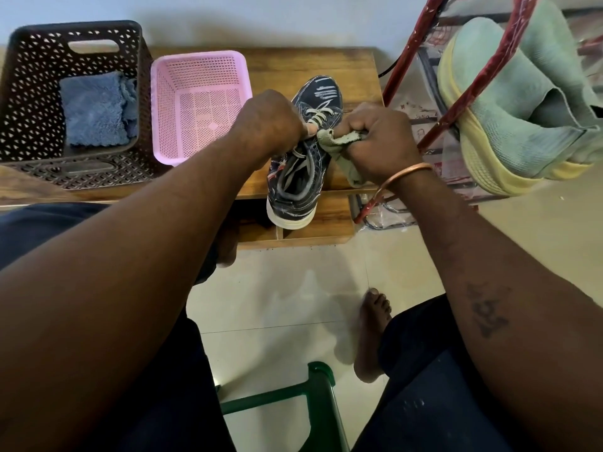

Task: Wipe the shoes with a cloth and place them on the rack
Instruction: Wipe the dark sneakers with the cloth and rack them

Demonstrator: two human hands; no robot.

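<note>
The dark sneaker [295, 194] is steadied on the desk [359, 70] by the left grip [270, 122], pinched at its laces. A bunched green cloth [339, 141] is clenched in the right grip [378, 138] against its side. One pale-green shoe [509, 83] is already lodged on the rack [476, 73]; the task is judged about midway.

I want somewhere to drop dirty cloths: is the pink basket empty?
Empty: the pink basket shows only bare mesh floor and walls. The blue cloth lies in the brown basket beside it.
</note>
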